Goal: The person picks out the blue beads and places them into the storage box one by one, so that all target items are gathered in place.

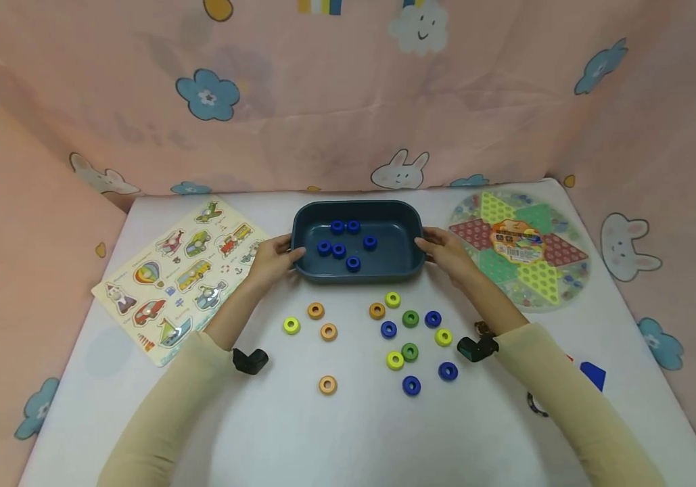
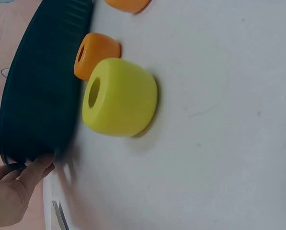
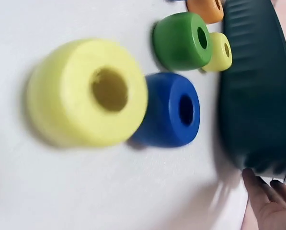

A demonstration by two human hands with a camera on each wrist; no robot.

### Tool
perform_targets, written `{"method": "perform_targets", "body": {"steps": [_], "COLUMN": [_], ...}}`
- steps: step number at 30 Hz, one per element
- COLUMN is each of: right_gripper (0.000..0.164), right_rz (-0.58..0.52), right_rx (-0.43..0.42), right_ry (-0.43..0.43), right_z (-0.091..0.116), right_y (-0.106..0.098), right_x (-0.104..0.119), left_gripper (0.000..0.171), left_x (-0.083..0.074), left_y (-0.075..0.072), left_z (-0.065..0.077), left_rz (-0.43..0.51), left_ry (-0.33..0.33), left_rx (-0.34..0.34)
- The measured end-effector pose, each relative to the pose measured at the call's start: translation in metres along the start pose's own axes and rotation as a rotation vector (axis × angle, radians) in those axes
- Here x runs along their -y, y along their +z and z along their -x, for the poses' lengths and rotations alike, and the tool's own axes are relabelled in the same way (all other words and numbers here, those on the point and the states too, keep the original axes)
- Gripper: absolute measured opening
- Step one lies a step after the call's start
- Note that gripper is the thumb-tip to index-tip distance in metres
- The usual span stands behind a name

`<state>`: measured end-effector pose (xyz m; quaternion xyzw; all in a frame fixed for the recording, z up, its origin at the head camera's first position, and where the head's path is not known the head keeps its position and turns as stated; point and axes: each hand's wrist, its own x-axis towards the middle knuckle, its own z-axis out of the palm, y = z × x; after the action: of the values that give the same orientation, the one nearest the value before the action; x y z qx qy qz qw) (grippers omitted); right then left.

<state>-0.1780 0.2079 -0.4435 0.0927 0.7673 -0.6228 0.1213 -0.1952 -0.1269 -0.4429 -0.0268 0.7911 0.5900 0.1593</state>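
Note:
A dark teal rectangular tray [image 1: 358,278] is held at its two short ends, near the back of the white table. My left hand [image 1: 272,260] grips the left end, its thumb over the rim and fingers beneath. At the right end my right hand [image 1: 447,252] grips in the same way. Several blue beads [image 1: 353,264] lie inside, grouped left of the tray's middle. In the left wrist view, a yellow bead [image 2: 119,98] stands close in front of the tray wall [image 2: 42,91]. The right wrist view has a green bead [image 3: 181,42] near the tray.
Loose orange beads [image 1: 328,385], yellow, green and blue beads [image 1: 411,385] are scattered in front of the tray. A picture puzzle board [image 1: 180,284] lies at left, partly under the left arm. At right lies a round star-patterned game board [image 1: 521,250]. Blue pieces [image 1: 593,375] show beside the right sleeve.

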Motion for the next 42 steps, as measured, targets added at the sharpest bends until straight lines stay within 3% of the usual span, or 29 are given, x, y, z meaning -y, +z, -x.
{"method": "perform_targets", "body": {"steps": [4, 10, 15, 20, 23, 31, 38, 42], "right_gripper": [0.053, 0.051, 0.044, 0.042, 0.042, 0.035, 0.033, 0.034], "right_rz": [0.000, -0.054, 0.070, 0.209, 0.280, 0.403, 0.359, 0.295], "right_rx": [0.011, 0.149, 0.193, 0.161, 0.108, 0.031, 0.039, 0.042], "right_ry": [-0.067, -0.157, -0.165, -0.136, -0.113, -0.191, -0.152, -0.209], "right_z": [0.011, 0.053, 0.088, 0.107, 0.111, 0.110, 0.108, 0.102], "right_y": [-0.011, -0.030, -0.031, -0.020, -0.012, 0.000, -0.003, -0.006], "right_x": [-0.010, -0.026, -0.045, -0.057, -0.059, -0.065, -0.063, -0.049], "left_gripper": [0.053, 0.054, 0.055, 0.056, 0.056, 0.056, 0.056, 0.056], "left_x": [0.002, 0.002, 0.001, 0.000, -0.001, 0.001, 0.003, 0.003], "left_y": [0.002, 0.002, 0.001, 0.001, 0.001, 0.002, 0.002, 0.002], "left_z": [0.000, 0.001, 0.001, 0.001, 0.002, 0.003, 0.001, 0.002], "left_rz": [0.065, 0.113, 0.124, 0.130, 0.130, 0.136, 0.139, 0.144], "left_ry": [-0.044, -0.058, -0.065, -0.071, -0.081, -0.088, -0.087, -0.089], "left_rx": [-0.017, -0.021, -0.015, -0.013, -0.015, -0.009, -0.019, -0.016]}}
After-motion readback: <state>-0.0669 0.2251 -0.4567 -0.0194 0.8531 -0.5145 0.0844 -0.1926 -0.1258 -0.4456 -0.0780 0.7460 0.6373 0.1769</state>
